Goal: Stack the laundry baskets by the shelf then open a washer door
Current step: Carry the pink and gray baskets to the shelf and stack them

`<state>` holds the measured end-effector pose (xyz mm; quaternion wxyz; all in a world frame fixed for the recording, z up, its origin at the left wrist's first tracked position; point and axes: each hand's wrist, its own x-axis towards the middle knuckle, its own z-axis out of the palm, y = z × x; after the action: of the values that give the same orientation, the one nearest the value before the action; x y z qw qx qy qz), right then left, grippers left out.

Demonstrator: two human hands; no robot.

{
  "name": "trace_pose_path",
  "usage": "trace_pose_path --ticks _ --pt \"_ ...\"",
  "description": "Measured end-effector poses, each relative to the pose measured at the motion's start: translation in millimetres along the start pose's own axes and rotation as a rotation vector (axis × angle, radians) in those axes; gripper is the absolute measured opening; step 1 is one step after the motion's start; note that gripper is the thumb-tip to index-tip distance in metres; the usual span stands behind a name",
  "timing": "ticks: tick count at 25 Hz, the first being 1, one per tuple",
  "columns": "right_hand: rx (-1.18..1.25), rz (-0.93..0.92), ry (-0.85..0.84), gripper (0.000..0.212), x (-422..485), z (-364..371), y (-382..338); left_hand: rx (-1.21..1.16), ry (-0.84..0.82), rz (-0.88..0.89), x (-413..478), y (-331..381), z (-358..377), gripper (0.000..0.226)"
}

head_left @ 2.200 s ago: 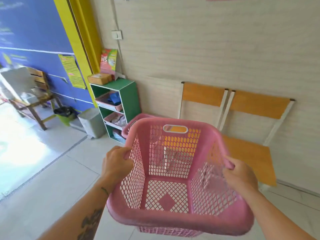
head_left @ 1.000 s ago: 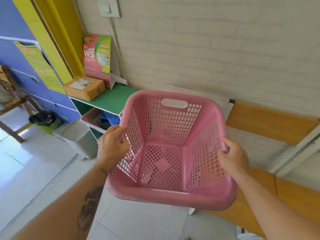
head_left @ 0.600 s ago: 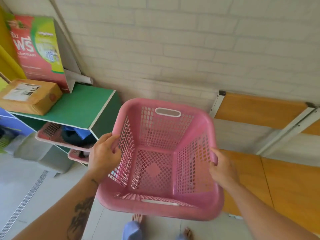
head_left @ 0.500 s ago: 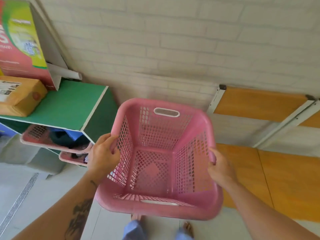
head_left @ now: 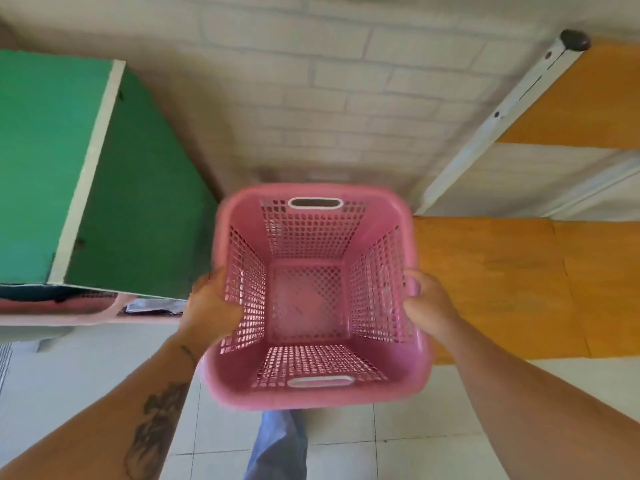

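Observation:
I look straight down into a pink perforated laundry basket (head_left: 381,386) with white-rimmed handle slots, held upright between the green shelf (head_left: 138,202) and the orange chairs. My left hand (head_left: 211,306) grips its left rim and my right hand (head_left: 429,303) grips its right rim. The basket is empty. Whatever lies beneath it, including any other basket, is hidden. No washer is in view.
The green shelf unit stands close on the left, with a pink tray (head_left: 86,310) of items poking out of a lower shelf. Orange chair seats (head_left: 502,282) with a white frame (head_left: 491,123) are close on the right. A brick wall is ahead; my trouser leg (head_left: 277,445) shows below.
I have stepped closer to the wall and tilted my view down. The basket has dropped lower into the gap between shelf and chairs, both hands still on its rims.

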<state>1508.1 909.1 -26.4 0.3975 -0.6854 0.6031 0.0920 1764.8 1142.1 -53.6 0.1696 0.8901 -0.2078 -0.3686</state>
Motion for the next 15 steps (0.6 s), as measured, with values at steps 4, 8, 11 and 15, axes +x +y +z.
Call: trace_pose_path --ticks 4,8,11,15 --pt "0.061 0.037 -0.08 0.047 -10.2 0.0 3.4 -0.049 -0.067 -0.115 6.7 14.9 -3.2 0.062" --pt "0.144 0.042 -0.046 0.058 -40.1 -30.1 13.6 -0.156 -0.056 -0.01 -6.9 64.4 0.5 0.052" --pt "0.208 0.03 0.046 0.055 -70.6 -72.1 39.6 -0.124 -0.06 0.146 -37.2 120.8 11.0 0.045" --pt "0.299 0.033 0.157 0.042 -125.7 -139.5 100.9 -0.078 -0.146 0.397 -105.4 210.6 42.4 0.037"
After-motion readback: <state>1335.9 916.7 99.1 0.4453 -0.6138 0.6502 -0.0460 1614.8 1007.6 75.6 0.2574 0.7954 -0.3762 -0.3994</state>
